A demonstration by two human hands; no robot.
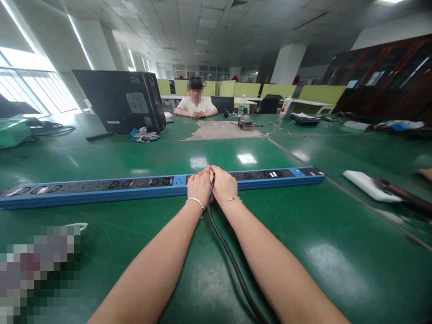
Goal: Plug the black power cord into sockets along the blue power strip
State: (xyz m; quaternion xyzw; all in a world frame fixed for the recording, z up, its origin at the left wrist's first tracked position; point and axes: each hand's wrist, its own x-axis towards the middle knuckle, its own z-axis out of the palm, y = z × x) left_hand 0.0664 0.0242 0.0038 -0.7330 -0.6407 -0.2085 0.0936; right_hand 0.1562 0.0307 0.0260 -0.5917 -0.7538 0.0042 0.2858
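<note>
A long blue power strip with black socket panels lies across the green table. At its middle, my left hand and my right hand press together side by side, fingers closed. A black power cable comes up from the bottom, passes between my wrists and loops over where the hands meet. Both hands close around its end. Whatever is at that end is hidden under my fingers, so I cannot tell whether it sits in a socket.
A black computer case stands at the back left, gloves beside it. A person sits across the table. A bottle, a cup and a white object are farther right. A blurred item lies front left.
</note>
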